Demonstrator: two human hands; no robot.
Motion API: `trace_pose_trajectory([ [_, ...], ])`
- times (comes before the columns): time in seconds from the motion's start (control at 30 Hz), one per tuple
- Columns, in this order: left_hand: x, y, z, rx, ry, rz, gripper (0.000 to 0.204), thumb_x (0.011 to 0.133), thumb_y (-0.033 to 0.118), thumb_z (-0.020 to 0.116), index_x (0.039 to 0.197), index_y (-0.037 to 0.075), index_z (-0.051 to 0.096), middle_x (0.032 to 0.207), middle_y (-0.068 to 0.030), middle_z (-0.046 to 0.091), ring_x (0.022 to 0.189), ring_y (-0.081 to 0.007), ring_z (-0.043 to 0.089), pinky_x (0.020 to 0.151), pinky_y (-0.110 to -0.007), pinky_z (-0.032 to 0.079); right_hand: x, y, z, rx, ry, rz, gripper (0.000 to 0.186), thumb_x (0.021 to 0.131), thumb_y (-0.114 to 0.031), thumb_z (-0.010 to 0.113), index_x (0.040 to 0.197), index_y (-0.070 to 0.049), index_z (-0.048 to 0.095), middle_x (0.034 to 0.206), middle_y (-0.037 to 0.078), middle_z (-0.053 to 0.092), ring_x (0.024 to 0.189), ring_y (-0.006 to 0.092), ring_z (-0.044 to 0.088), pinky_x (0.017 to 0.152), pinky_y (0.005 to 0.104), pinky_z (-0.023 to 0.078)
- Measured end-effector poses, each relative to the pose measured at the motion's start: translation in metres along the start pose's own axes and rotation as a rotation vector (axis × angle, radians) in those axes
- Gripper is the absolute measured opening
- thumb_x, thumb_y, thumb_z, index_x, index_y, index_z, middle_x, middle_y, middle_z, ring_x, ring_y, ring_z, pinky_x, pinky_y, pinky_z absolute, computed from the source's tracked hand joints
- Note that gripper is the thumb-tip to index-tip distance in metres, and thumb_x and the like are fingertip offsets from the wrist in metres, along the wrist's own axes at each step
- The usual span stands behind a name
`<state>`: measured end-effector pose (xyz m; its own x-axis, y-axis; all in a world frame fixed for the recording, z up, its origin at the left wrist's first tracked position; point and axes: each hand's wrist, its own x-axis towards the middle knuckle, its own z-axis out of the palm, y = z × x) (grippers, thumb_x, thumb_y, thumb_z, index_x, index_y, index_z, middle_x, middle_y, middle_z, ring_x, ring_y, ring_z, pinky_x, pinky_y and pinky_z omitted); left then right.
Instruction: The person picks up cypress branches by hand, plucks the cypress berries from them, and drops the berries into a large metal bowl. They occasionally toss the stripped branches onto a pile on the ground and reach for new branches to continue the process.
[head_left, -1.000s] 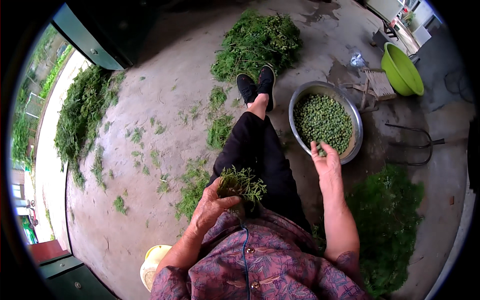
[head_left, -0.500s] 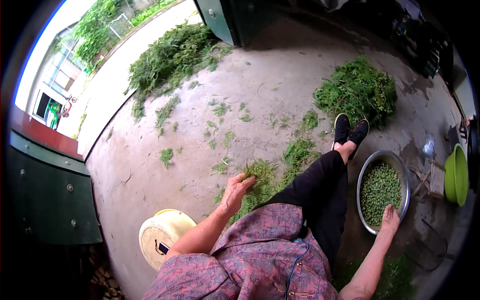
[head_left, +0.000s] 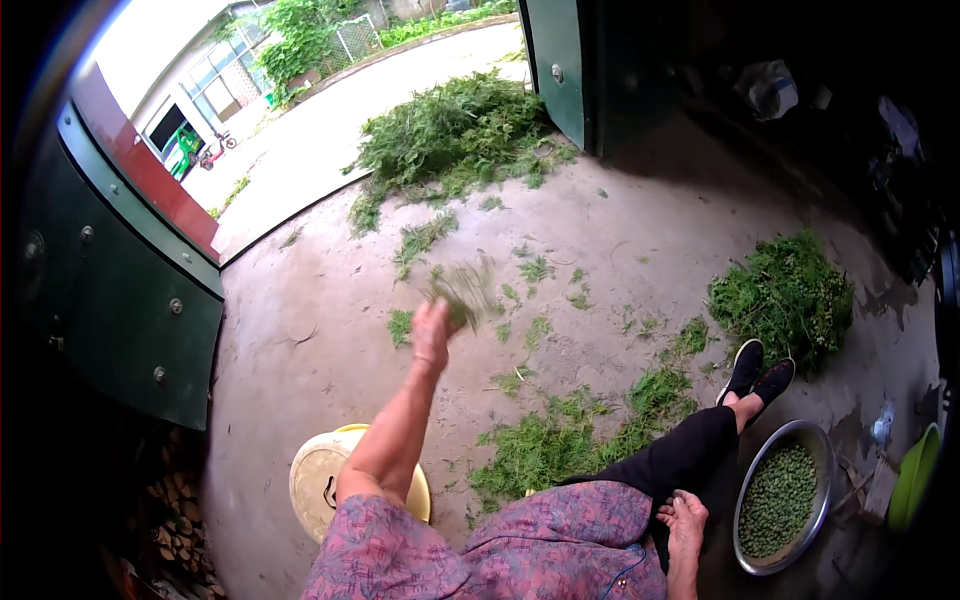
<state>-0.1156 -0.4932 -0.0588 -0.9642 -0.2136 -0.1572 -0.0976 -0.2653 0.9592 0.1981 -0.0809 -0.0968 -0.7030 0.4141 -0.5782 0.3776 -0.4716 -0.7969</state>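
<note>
My left hand (head_left: 432,325) is stretched out ahead over the concrete floor, its fingers closed round a feathery green sprig (head_left: 466,292) that is smeared by motion. Close to my lap, my right hand (head_left: 685,518) is raised with its fingers curled together; whatever may be in them is too small to make out. To the right of that hand stands a round metal basin (head_left: 741,535) holding many small round green fruits (head_left: 780,500). Loose green sprigs (head_left: 545,450) lie scattered beside my outstretched legs.
A leafy heap (head_left: 455,130) lies by the doorway, and another pile with green fruits (head_left: 785,300) sits beyond my shoes (head_left: 757,372). A yellow tub with a pale lid (head_left: 318,480) stands at my left. The green basin (head_left: 915,475) is at the right edge.
My left hand has swung forward and outward with the sprig. My right hand has left the metal basin and come back to my lap. The view has turned left.
</note>
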Motion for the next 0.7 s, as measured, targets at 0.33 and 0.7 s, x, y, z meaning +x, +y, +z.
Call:
trace_pose_trajectory([
  [0.33, -0.025, 0.075, 0.088, 0.004, -0.226, 0.191, 0.035, 0.089, 0.022, 0.048, 0.117, 0.0, 0.045, 0.095, -0.013, 0.06, 0.078, -0.0197, 0.06, 0.072, -0.031, 0.049, 0.007, 0.007, 0.004, 0.094, 0.134, -0.029, 0.025, 0.084, -0.008, 0.051, 0.105, 0.005, 0.051, 0.081, 0.009, 0.056, 0.063, 0.0149, 0.056, 0.055, 0.0259, 0.048],
  [0.7, -0.184, -0.12, 0.096, 0.358, -0.619, -0.666, 0.036, 0.083, 0.016, 0.053, 0.111, -0.006, 0.049, 0.091, -0.0149, 0.062, 0.076, -0.0204, 0.061, 0.067, -0.029, 0.048, 0.005, 0.001, -0.018, 0.293, 0.17, -0.066, 0.018, 0.084, -0.007, 0.05, 0.1, 0.001, 0.052, 0.08, 0.008, 0.057, 0.066, 0.018, 0.058, 0.057, 0.0287, 0.049],
])
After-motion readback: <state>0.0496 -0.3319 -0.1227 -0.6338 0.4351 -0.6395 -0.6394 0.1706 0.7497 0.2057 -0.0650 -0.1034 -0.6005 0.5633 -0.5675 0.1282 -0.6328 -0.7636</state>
